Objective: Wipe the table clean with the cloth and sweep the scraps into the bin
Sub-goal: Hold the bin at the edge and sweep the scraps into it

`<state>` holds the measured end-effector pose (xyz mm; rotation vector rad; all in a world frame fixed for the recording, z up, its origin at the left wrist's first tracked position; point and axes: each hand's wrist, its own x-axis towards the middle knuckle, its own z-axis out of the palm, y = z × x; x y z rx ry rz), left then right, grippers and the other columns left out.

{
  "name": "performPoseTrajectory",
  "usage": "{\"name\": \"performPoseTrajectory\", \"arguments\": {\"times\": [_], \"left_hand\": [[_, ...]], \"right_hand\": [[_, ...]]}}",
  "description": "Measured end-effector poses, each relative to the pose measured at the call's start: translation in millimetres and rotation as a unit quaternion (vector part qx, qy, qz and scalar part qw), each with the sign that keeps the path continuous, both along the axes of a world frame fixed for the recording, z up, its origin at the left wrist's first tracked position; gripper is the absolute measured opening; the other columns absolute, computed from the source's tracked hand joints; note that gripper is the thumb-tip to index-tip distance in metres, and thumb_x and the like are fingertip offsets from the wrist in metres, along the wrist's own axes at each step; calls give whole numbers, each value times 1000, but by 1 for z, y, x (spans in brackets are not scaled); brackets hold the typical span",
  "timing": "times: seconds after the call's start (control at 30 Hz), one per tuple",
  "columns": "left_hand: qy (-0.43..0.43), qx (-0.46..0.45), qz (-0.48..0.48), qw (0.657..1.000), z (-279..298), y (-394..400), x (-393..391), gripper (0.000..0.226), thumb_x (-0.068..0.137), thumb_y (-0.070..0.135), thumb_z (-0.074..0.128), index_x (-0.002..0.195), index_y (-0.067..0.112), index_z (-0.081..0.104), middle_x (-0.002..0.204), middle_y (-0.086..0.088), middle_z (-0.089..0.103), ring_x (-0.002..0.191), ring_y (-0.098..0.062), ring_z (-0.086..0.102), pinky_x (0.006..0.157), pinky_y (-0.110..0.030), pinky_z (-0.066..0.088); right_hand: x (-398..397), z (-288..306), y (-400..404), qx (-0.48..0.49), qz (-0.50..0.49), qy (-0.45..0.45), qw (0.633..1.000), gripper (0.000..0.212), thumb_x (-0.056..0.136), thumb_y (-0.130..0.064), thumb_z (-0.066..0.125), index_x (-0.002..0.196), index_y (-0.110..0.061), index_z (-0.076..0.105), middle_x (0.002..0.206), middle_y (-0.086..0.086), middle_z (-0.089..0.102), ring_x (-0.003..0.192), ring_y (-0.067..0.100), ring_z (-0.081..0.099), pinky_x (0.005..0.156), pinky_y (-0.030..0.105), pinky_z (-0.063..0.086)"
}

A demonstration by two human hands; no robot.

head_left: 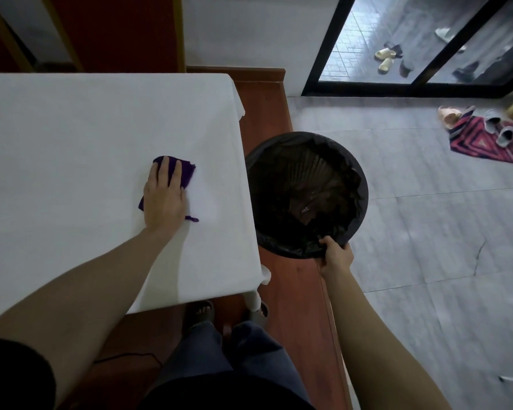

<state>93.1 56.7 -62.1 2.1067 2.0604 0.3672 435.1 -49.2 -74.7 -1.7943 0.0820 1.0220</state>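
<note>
Cloth: purple, flat on the white table, toward its right side, at about 10 o'clock from the person's feet.
Right hand: nearest the camera, at 1 o'clock; fingers curled over the near rim of the bin, clamped on the rim and its black liner.
Left hand: farther out at 11 o'clock, palm down on the cloth with fingers straight and slightly spread, pressing rather than pinching it.
Bin: round, black-lined, just beside the table's right edge at 12 o'clock, its mouth at or just below tabletop level; whether it stands on the red-brown floor strip or is lifted I cannot tell.
Bin contents: dark scraps seem to lie in the bottom, too dim to name.
Table: covered in white; no scraps show anywhere on the visible surface.
Progress: judging by the bare top and the bin held ready at the edge, the sweeping looks nearly or fully done.
Left to do: likely a last pass of the cloth toward the edge at 3 o'clock, then setting the bin aside.
Far floor: slippers and a red patterned mat at 2 o'clock, near a glass door.
</note>
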Motion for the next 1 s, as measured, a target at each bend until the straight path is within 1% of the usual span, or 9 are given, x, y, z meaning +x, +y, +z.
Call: {"name": "performPoseTrajectory", "arguments": {"times": [0.17, 0.3, 0.43, 0.53, 0.63, 0.73, 0.83, 0.9, 1.0], "left_hand": [[42, -36, -5, 998, 1, 1, 2, 60, 100, 20, 44, 155, 10, 25, 161, -19, 21, 150, -40, 12, 120, -58, 11], [49, -22, -7, 999, 8, 4, 9, 58, 100, 24, 43, 154, 8, 27, 162, -17, 20, 150, -38, 11, 120, -57, 5], [33, -11, -81, 996, 24, 13, 47, 57, 103, 26, 37, 155, 8, 22, 164, -15, 16, 152, -33, 9, 122, -51, 6], [-42, -32, -154, 987, 34, 21, 98, 57, 105, 26, 36, 157, 9, 17, 165, -11, 13, 153, -27, 10, 125, -43, 9], [-115, -67, -196, 972, 37, 27, 150, 61, 103, 23, 42, 157, 11, 18, 164, -9, 17, 151, -25, 15, 123, -40, 17], [-135, -148, -182, 963, 27, 37, 190, 64, 101, 22, 46, 157, 12, 17, 164, -9, 16, 150, -26, 18, 122, -39, 21], [-111, -254, -156, 948, 4, 53, 221, 66, 100, 23, 46, 157, 13, 15, 163, -12, 16, 147, -32, 26, 118, -41, 27], [-97, -300, -144, 938, -12, 59, 232, 64, 100, 22, 45, 157, 15, 17, 161, -13, 22, 142, -34, 33, 114, -44, 34], [-92, -340, -141, 925, -44, 67, 251, 61, 99, 18, 42, 156, 15, 22, 157, -14, 29, 137, -36, 39, 109, -44, 40]], "right_hand": [[8, -1, -11, -4, -11, -11, 1000, 26, 77, 6, 61, 85, -19, 61, 98, 13, 67, 87, 24, 64, 87, 47, 57], [17, -2, -19, -4, -12, -7, 1000, 26, 77, 5, 60, 86, -20, 61, 95, 10, 67, 87, 25, 64, 87, 50, 57], [30, 0, -31, -1, -17, 5, 1000, 27, 77, 5, 60, 86, -20, 61, 97, 10, 67, 96, 31, 65, 88, 53, 56], [45, -1, -39, 0, -20, 13, 1000, 28, 77, 7, 59, 86, -19, 62, 98, 12, 68, 103, 37, 65, 89, 57, 54], [62, -5, -45, -2, -18, 22, 1000, 27, 78, 8, 58, 88, -18, 63, 97, 14, 68, 104, 39, 65, 90, 57, 54], [83, -13, -53, -14, -5, 27, 1000, 28, 77, 6, 60, 91, -19, 63, 103, 16, 68, 102, 37, 65, 89, 56, 55], [111, -32, -56, -20, 14, 18, 1000, 27, 76, 5, 62, 90, -19, 64, 99, 16, 69, 103, 41, 65, 90, 59, 53], [121, -40, -57, -20, 19, 19, 999, 26, 77, 6, 61, 89, -16, 64, 94, 16, 68, 101, 40, 65, 92, 59, 52], [136, -62, -54, -29, 18, 24, 999, 26, 79, 8, 59, 90, -16, 63, 98, 17, 67, 95, 36, 64, 91, 55, 53]]}}
